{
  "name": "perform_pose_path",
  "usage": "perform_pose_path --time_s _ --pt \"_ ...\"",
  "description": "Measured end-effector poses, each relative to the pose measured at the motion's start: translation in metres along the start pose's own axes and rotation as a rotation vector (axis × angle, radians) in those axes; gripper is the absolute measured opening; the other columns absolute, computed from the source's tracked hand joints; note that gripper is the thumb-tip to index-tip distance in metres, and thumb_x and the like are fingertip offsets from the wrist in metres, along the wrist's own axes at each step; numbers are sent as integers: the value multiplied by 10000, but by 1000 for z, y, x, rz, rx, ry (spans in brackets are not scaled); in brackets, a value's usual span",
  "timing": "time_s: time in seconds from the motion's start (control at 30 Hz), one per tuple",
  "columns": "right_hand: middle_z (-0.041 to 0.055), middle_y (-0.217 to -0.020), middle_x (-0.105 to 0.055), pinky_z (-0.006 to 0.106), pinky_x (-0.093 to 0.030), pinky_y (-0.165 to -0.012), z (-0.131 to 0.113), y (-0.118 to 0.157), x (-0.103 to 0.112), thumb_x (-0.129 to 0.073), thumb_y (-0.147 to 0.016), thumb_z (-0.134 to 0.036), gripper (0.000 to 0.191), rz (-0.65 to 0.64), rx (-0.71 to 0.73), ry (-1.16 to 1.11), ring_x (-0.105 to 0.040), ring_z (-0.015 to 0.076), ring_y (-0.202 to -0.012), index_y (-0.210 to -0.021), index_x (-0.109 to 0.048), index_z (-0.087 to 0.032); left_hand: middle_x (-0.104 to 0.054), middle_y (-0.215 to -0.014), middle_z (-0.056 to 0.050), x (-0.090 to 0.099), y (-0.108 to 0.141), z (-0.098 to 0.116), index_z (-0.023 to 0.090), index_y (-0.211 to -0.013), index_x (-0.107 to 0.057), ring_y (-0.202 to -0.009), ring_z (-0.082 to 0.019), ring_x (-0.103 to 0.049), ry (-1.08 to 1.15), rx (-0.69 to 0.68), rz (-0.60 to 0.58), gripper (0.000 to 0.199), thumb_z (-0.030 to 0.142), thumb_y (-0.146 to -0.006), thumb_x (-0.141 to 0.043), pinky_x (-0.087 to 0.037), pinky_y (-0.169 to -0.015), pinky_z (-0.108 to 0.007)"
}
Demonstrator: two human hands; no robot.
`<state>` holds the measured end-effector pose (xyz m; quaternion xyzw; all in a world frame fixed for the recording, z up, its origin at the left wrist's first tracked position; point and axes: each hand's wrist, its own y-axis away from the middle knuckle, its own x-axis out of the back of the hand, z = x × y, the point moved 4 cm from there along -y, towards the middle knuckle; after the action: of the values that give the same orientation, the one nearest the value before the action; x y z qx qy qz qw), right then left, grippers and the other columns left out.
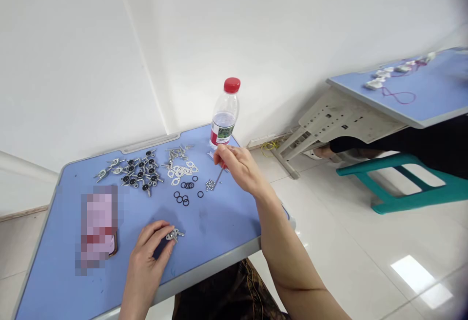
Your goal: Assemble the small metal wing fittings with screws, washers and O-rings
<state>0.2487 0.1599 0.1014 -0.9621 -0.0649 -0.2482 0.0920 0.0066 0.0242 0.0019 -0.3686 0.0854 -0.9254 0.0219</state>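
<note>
Between fingertips (pixel 167 230) of the left hand (pixel 146 254), a metal fitting (pixel 174 235)

Looks forward and down from head height, over the near edge of a blue table (pixel 223 225); sits close enough to frame left hand (pixel 148 251) and right hand (pixel 237 166) whole, faces a white wall (pixel 278 28) beyond and spreads wide rightward to a second table (pixel 431 93) and tiled floor (pixel 351 256)

Tool (pixel 219 178) — top hidden by right hand (pixel 237 168)
</note>
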Motion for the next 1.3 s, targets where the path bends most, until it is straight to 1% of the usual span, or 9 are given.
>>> perform_pose_path --time_s 0.1,0.23,0.33,0.47,0.63,0.97,1.1,1.2,1.3 --pt "-16 -588 -458 230 -312 -560 5 -7 2 -297 -975 -488 498 38 -13 136 -415 106 -548 -644 -499 -175 -665 -1087 -60 1 0 -2 270 -979 -729 -1015 -226 -637 -3 6 10 242 426 -843 -605 -547 -872 -370" --pt "2 -557 -470 242 -289 -552 12 -12 9 -310 -972 -436 483 116 -96 331 -426 119 -530 -588 -458 -183 -664 -1102 -51 1 1 -6 281 -979 -728 -1018 -228 -639 -10 18 3 250 447 -832 -612 -549 -863 -366" --pt "14 -572 -482 247 -261 -536 16 -14 11 -339 -958 -385 442 92 -140 417 -415 123 -530 -574 -434 -188 -661 -1111 -48 0 1 -8 286 -985 -725 -1027 -230 -636 -10 29 -4 254 453 -830 -613 -549 -860 -367" --pt "28 -603 -502 254 -233 -524 17 -14 9 -339 -945 -349 405 68 -145 462 -406 124 -531 -583 -424 -188 -658 -1114 -54 0 1 -9 279 -987 -727 -1029 -231 -635 -7 30 -4 260 450 -829 -613 -543 -872 -372" --pt "41 -623 -527 259 -236 -519 19 -14 6 -351 -930 -333 376 34 -163 519 -421 129 -535 -601 -456 -183 -660 -1114 -56 0 1 -8 276 -994 -729 -1024 -232 -636 -8 21 0 264 447 -831 -611 -548 -859 -365" --pt "42 -616 -527 255 -234 -521 19 -15 4 -366 -921 -312 354 45 -150 513 -423 131 -545 -606 -461 -179 -660 -1109 -62 1 2 -8 272 -1000 -727 -1016 -229 -631 -9 -6 10 253 428 -835 -615 -549 -853 -361" --pt "20 -577 -488 250 -248 -523 17 -15 7 -359 -926 -329 382 106 -127 439 -403 121 -526 -577 -420 -187 -657 -1107 -62 -1 0 -8 273 -992 -726 -1022 -231 -627 11 14 -10 239 415 -832 -621 -546 -855 -365" --pt "-3 -533 -446 246 -261 -522 17 -15 8 -361 -921 -360 405 135 -100 360 -389 114 -505 -555 -403 -192 -655 -1101 -68 -1 -1 -4 264 -984 -728 -1027 -230 -624 38 23 2 218 383 -837 -621 -536 -875 -373" --pt "-2 -545 -486 246 -289 -539 17 -16 10 -378 -910 -348 373 152 -68 309 -448 122 -524 -587 -472 -186 -656 -1075 -73 0 -2 4 246 -965 -728 -1006 -217 -629 66 23 13 180 319 -845 -616 -529 -883 -363"
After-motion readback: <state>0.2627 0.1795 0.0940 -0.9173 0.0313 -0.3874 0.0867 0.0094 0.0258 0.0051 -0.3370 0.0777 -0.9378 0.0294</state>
